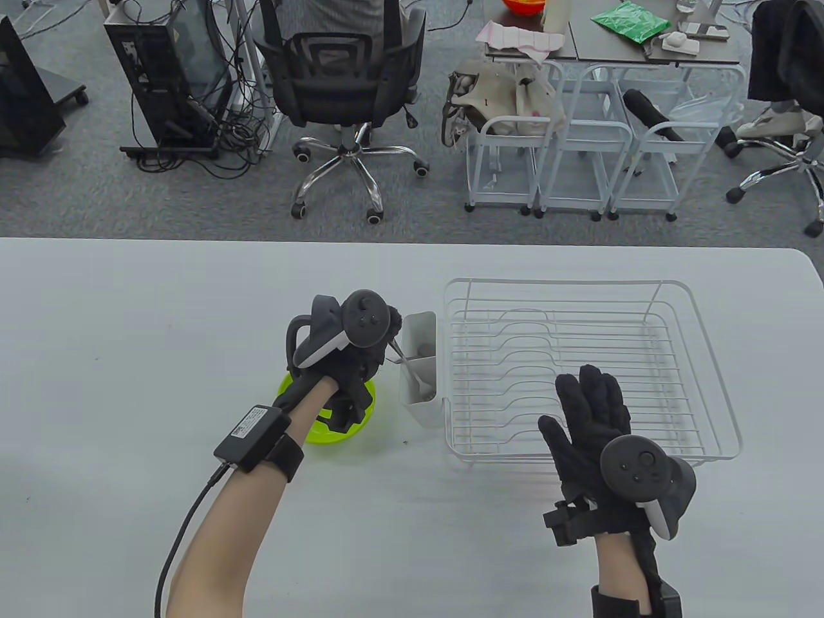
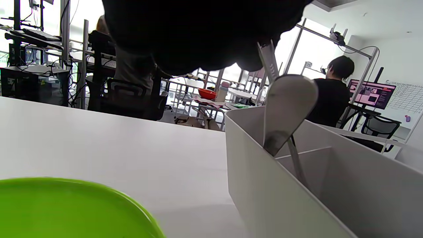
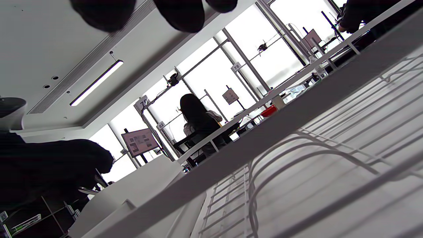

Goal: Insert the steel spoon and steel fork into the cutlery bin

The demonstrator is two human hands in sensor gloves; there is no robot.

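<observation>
— Table (image 1: 129, 335) first, since it was the biggest thing: what lay on it?

— White and broad, running nearly the width of the table view. On its right half sat a white wire dish rack (image 1: 702, 360), with the white cutlery bin (image 1: 421, 405) standing just beside the rack's left edge. Left of the bin, near it but apart, was a green bowl (image 1: 335, 434), partly under the left forearm.

— And the hands?

— The right hand (image 1: 589, 412) hovered over the rack's near left part, palm down, fingers spread and straight, gripping nothing. The left hand (image 1: 360, 351) hung above the bowl's far rim, close to the bin's left wall, its fingers closed on the handle of the steel spoon (image 2: 287, 109).

— Where was the spoon exactly?

— In the left wrist view its bowl end pointed down, its tip just below the bin's rim, inside the near compartment in front of a divider. A thin steel shaft (image 2: 295, 162) ran down behind it in the bin; it may have been the fork, but I couldn't tell.

— Anything blocking the way?

— The bin's left wall stood between the bowl and the spoon, and the rack's rim crowded the bin's right side. The bin's mouth was open upward.

— Free room?

— Bare tabletop stretched to the left of the bowl, along the near edge between the arms, and behind the bin toward the far edge.
</observation>
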